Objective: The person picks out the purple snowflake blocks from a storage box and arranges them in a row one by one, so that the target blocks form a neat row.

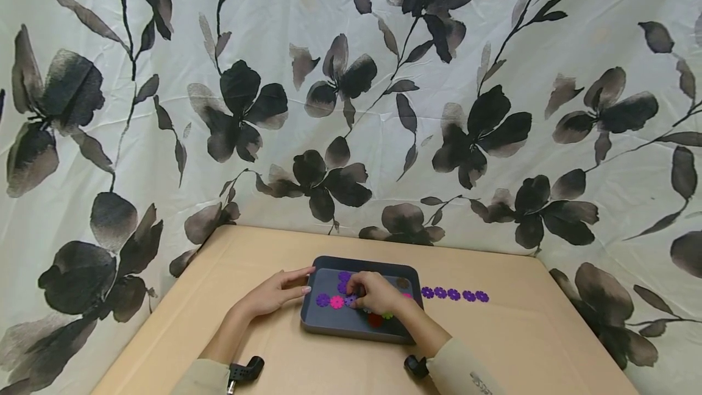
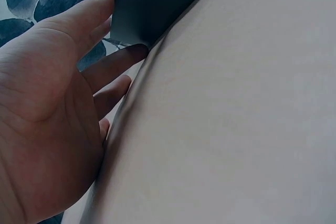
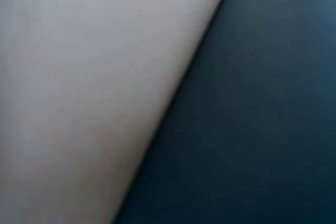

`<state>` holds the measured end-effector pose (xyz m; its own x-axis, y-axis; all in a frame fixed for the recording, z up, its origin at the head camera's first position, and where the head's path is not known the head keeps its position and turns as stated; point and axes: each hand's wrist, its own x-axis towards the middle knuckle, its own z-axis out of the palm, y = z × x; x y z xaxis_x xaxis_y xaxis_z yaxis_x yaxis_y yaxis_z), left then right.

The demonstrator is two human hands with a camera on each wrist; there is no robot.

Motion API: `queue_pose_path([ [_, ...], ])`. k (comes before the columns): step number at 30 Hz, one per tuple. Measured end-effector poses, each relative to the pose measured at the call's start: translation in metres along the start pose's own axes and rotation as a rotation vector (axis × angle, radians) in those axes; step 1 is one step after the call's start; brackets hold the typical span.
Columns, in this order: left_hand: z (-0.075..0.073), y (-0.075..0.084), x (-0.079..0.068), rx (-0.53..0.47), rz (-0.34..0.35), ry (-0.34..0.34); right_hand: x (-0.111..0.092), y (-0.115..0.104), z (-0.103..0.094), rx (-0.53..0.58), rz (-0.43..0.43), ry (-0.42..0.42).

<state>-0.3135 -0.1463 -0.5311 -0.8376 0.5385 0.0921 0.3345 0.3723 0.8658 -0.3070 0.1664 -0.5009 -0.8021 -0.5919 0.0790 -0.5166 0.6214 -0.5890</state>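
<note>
A dark grey tray (image 1: 359, 335) lies on the table with several small flower-shaped discs in it, purple, pink, green, red and brown. My left hand (image 1: 269, 293) is at the tray's left side, fingers extended and fingertips at its rim. In the left wrist view the fingers (image 2: 113, 72) reach the tray's dark wall (image 2: 157, 3). Over the middle of the tray, my right hand (image 1: 375, 291) has its fingers curled, with thumb and forefinger at a purple flower-shaped disc (image 1: 350, 302). To its left lie a pink disc (image 1: 337, 302) and another purple disc (image 1: 323, 300). The right hand hides part of the tray's contents.
Several purple discs (image 1: 453, 294) lie in a row on the tan table (image 1: 510, 334), right of the tray. Behind the table hangs a white cloth (image 1: 395, 139) with dark flowers. The right wrist view shows only tabletop and the tray's dark wall (image 3: 252, 103).
</note>
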Motion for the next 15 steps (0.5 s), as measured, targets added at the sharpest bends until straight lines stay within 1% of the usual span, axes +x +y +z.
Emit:
queue_pose_path([
  [2,0.000,0.000,-0.001,0.006,-0.002,0.000,-0.001,0.001,0.001,0.015,-0.001,0.004],
  [5,0.000,0.000,-0.002,0.005,-0.024,0.005,-0.002,0.001,-0.001,0.034,-0.003,0.014],
  [9,-0.001,0.000,-0.002,0.007,-0.026,0.008,-0.008,0.001,-0.010,0.079,-0.012,0.039],
  [12,-0.001,0.001,-0.002,0.022,-0.022,0.017,-0.016,0.005,-0.020,0.093,-0.022,0.085],
  [15,-0.002,0.001,-0.002,0.023,-0.030,0.022,-0.028,0.011,-0.030,0.125,-0.011,0.154],
])
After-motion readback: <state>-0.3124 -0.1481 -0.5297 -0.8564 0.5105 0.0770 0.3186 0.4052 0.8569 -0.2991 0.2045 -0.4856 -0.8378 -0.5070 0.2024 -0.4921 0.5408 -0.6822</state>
